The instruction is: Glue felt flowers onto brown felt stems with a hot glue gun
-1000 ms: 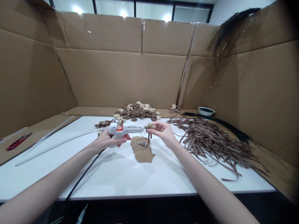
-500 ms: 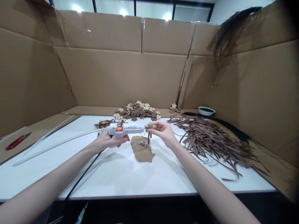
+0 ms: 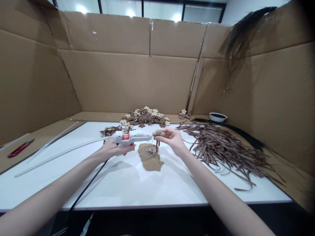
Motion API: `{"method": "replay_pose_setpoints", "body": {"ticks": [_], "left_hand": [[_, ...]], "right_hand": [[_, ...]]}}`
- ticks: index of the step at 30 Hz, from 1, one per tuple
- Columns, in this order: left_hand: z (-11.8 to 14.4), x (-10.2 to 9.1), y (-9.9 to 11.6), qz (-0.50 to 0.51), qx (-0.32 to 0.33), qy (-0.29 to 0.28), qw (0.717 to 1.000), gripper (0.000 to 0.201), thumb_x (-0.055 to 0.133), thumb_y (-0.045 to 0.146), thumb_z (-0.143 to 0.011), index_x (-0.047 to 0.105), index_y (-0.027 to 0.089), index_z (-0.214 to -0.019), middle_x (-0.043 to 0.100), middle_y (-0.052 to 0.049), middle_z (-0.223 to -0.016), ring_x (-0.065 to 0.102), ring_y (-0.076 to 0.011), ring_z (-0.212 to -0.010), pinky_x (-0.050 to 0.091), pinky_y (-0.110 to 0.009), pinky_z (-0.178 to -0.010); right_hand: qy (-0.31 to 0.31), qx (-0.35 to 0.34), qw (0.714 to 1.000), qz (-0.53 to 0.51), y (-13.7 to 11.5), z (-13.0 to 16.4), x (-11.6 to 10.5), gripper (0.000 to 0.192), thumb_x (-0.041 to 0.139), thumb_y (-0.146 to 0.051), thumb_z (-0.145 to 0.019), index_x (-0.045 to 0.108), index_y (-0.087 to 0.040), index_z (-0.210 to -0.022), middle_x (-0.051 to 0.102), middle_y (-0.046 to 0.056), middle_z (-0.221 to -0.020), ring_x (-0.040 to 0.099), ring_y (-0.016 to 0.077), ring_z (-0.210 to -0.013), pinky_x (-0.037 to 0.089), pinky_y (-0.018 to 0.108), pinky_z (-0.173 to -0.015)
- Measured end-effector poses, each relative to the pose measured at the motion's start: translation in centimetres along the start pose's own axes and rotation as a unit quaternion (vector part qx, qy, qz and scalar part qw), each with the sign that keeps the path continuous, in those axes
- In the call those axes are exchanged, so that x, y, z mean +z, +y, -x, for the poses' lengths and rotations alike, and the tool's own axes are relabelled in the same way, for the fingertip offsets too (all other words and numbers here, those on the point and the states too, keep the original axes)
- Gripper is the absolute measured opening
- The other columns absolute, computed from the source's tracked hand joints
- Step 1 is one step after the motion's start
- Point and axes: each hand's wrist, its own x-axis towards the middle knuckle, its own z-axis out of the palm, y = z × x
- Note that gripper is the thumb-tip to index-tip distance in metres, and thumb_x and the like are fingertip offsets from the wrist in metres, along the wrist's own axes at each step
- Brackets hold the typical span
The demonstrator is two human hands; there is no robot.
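Observation:
My left hand is closed round the handle of a white hot glue gun, its nozzle pointing right. A long glue stick trails out of the gun's back end to the left. Between the fingertips of my right hand is a beige flower cutout, with a brown strip hanging below it. The nozzle tip is at the flower's left side; whether it touches is too small to tell. Beneath lies a piece of brown cardboard with dried glue on top.
Brown and beige flower cutouts are heaped at the back. Many brown strips spread over the right side, near a white bowl. Red-handled pliers lie far left. Cardboard walls enclose the white board. A black cord runs under my left arm.
Both hands stay almost in place, with the nozzle still at the flower. My left fingers look more drawn in at the glue gun's trigger. The view has shifted very slightly.

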Motion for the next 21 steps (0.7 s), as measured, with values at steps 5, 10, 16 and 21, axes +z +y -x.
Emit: {"method": "replay_pose_setpoints", "body": {"ticks": [5, 10, 16, 21], "left_hand": [[0.1, 0.0, 0.4, 0.007, -0.01, -0.005, 1.0, 0.031, 0.067, 0.046, -0.072, 0.062, 0.016, -0.075, 0.054, 0.001, -0.055, 0.051, -0.0148, -0.057, 0.039, -0.024, -0.055], [0.1, 0.0, 0.2, 0.004, -0.01, -0.003, 1.0, 0.03, 0.067, 0.046, -0.073, 0.062, 0.017, -0.075, 0.054, 0.002, -0.055, 0.05, -0.0141, -0.057, 0.037, -0.023, -0.054], [0.2, 0.0, 0.4, 0.006, -0.018, -0.003, 1.0, 0.03, 0.066, 0.046, -0.072, 0.061, 0.016, -0.075, 0.054, 0.001, -0.056, 0.05, -0.014, -0.057, 0.038, -0.023, -0.054], [0.4, 0.0, 1.4, 0.008, -0.029, -0.001, 1.0, 0.028, 0.065, 0.043, -0.071, 0.061, 0.016, -0.074, 0.053, 0.002, -0.057, 0.051, -0.0138, -0.057, 0.038, -0.023, -0.053]], "right_hand": [[-0.001, 0.004, 1.0, -0.004, 0.2, 0.0, -0.1, 0.031, 0.085, -0.027, -0.057, 0.072, -0.02, -0.085, 0.075, 0.005, -0.091, 0.071, 0.0222, -0.086, 0.056, 0.039, -0.087], [0.002, 0.002, 1.0, -0.006, -0.1, 0.0, 0.0, 0.032, 0.085, -0.026, -0.057, 0.071, -0.019, -0.085, 0.075, 0.005, -0.091, 0.071, 0.0221, -0.086, 0.057, 0.039, -0.087], [-0.005, 0.004, 1.0, -0.011, -0.1, 0.0, -0.1, 0.032, 0.085, -0.026, -0.058, 0.071, -0.018, -0.086, 0.075, 0.005, -0.092, 0.071, 0.022, -0.086, 0.057, 0.038, -0.086], [-0.006, 0.004, 1.0, -0.019, 0.1, -0.1, -0.1, 0.032, 0.085, -0.024, -0.058, 0.071, -0.018, -0.086, 0.075, 0.005, -0.092, 0.071, 0.0213, -0.086, 0.057, 0.037, -0.087]]}}
